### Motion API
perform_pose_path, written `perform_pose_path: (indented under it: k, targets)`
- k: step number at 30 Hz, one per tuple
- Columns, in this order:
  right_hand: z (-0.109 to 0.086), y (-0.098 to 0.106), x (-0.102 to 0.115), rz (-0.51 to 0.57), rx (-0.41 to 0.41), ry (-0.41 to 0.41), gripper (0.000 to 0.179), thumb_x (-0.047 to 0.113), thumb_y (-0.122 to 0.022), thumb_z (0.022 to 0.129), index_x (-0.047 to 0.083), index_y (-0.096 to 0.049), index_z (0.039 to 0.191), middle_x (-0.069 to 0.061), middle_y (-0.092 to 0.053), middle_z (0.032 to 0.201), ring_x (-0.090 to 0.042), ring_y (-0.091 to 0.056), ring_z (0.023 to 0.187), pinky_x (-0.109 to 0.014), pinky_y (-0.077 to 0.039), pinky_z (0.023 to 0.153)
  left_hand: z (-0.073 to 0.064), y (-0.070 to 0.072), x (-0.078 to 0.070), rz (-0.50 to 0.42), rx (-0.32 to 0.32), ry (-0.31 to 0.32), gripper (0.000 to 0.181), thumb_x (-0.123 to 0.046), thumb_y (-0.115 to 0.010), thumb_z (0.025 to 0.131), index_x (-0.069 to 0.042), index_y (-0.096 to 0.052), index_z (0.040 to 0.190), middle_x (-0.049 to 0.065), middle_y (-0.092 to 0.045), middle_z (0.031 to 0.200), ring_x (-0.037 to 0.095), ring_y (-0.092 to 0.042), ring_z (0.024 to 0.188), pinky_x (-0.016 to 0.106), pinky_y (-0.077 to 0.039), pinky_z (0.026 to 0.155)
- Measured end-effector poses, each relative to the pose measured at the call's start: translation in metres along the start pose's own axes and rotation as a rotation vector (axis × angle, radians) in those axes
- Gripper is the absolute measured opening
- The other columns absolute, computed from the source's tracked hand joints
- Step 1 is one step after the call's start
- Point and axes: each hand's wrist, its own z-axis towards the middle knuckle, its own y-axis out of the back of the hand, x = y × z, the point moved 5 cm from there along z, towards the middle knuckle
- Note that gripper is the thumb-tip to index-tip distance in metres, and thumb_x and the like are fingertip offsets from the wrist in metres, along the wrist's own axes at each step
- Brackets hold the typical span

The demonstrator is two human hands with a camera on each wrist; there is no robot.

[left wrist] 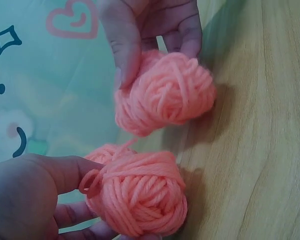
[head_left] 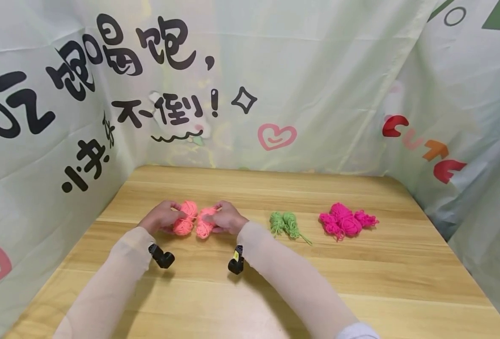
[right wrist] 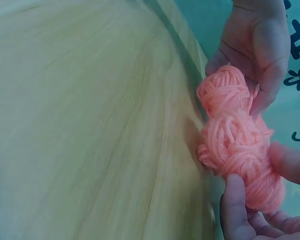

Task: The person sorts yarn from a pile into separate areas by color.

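Two coral-pink yarn bundles lie side by side at the left of the table. My left hand (head_left: pixel 160 218) holds the left yarn bundle (head_left: pixel 184 226), thumb on one side and fingers on the other. The right yarn bundle (head_left: pixel 204 228) is gripped by my right hand (head_left: pixel 230 218) between thumb and fingers. In the left wrist view a short strand links the near yarn bundle (left wrist: pixel 145 197) to the far yarn bundle (left wrist: pixel 172 95). The right wrist view has the right yarn bundle (right wrist: pixel 240 145) overlapping the left one.
To the right on the wooden table (head_left: pixel 250 301) lie green yarn bundles (head_left: pixel 290 223) with a loose tail. Farther right is a cluster of magenta yarn bundles (head_left: pixel 347 222). A printed cloth (head_left: pixel 317 84) hangs behind the table and along its sides.
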Motion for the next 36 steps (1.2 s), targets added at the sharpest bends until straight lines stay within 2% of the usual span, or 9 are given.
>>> perform_pose_path:
  k: [5, 12, 28, 36]
  targets:
    - [0.004, -0.002, 0.001, -0.013, -0.038, -0.005, 0.049, 0.011, -0.075, 0.086, 0.002, -0.046, 0.124, -0.008, -0.06, 0.088, -0.014, -0.059, 0.064, -0.03, -0.057, 0.064, 0.0, 0.001, 0.0, 0.002, 0.002, 0.008, 0.041, -0.02, -0.057, 0.097, 0.003, -0.045, 0.129, 0.013, -0.051, 0.097, 0.017, -0.056, 0.07, 0.031, -0.056, 0.062]
    - [0.004, -0.004, 0.004, -0.047, -0.092, -0.009, 0.045, 0.01, -0.075, 0.085, 0.003, -0.047, 0.119, -0.007, -0.059, 0.085, -0.013, -0.058, 0.063, -0.03, -0.057, 0.064, -0.004, 0.002, -0.003, -0.013, 0.004, 0.028, 0.041, -0.019, -0.059, 0.096, 0.002, -0.046, 0.128, 0.014, -0.05, 0.097, 0.018, -0.055, 0.072, 0.031, -0.056, 0.062]
    - [0.005, -0.007, 0.008, -0.16, -0.125, 0.022, 0.041, 0.006, -0.074, 0.086, 0.002, -0.051, 0.119, -0.01, -0.059, 0.087, -0.019, -0.061, 0.066, -0.03, -0.057, 0.065, -0.004, 0.004, 0.0, -0.031, -0.006, 0.026, 0.041, -0.017, -0.06, 0.096, 0.004, -0.045, 0.127, 0.013, -0.052, 0.091, 0.017, -0.056, 0.067, 0.032, -0.056, 0.061]
    - [0.006, -0.007, 0.008, -0.179, -0.138, 0.037, 0.045, 0.006, -0.075, 0.085, 0.001, -0.051, 0.123, -0.009, -0.058, 0.085, -0.016, -0.058, 0.061, -0.029, -0.057, 0.062, -0.002, 0.002, 0.003, -0.007, -0.022, 0.028, 0.041, -0.018, -0.061, 0.096, 0.003, -0.046, 0.126, 0.013, -0.053, 0.091, 0.016, -0.058, 0.065, 0.031, -0.056, 0.06]
